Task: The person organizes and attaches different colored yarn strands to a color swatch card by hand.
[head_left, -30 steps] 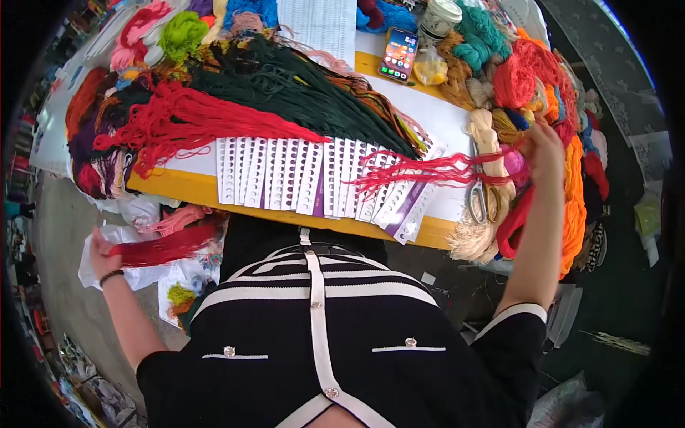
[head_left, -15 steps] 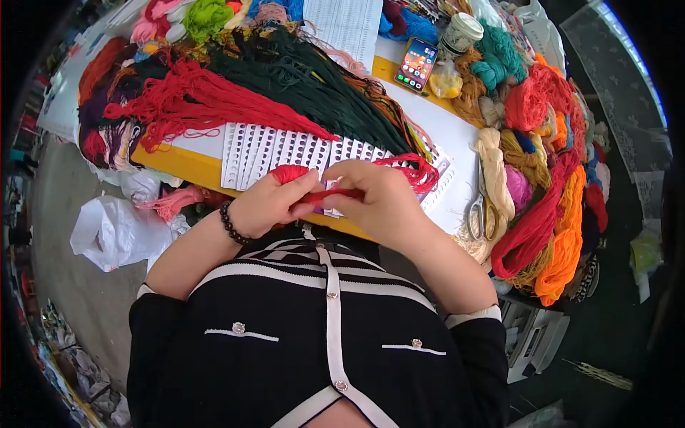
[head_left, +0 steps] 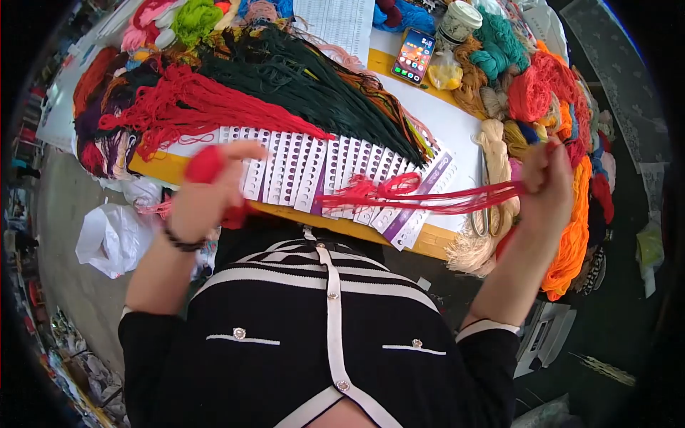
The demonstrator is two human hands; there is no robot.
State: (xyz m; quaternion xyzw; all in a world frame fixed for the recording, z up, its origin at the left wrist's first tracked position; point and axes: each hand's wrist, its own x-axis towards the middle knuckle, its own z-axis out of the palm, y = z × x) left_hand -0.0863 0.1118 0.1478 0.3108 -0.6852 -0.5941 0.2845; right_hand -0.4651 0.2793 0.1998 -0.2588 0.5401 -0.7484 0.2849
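Observation:
My left hand (head_left: pixel 210 192), with a dark bead bracelet at the wrist, is raised at the table's front left edge. It is blurred by motion, with a wad of red thread (head_left: pixel 205 164) held against it and more red below the palm. On the right, my right hand (head_left: pixel 548 178) is closed on one end of a bundle of red strands (head_left: pixel 457 200). These stretch leftward, and their looped end lies over white punched thread cards (head_left: pixel 307 167) with purple edges. Behind the cards lie a red skein (head_left: pixel 207 103) and dark green thread (head_left: pixel 307 85).
Scissors (head_left: pixel 487 221) lie beside a cream skein (head_left: pixel 494 157), partly covered by strands. A phone (head_left: pixel 413 55), a lidded cup (head_left: pixel 459 23) and many coloured skeins crowd the back and right. A white plastic bag (head_left: pixel 114 239) hangs at the left.
My hands were together at the table edge and have moved wide apart. The right hand has drawn the red strands out to the right; the left has moved left.

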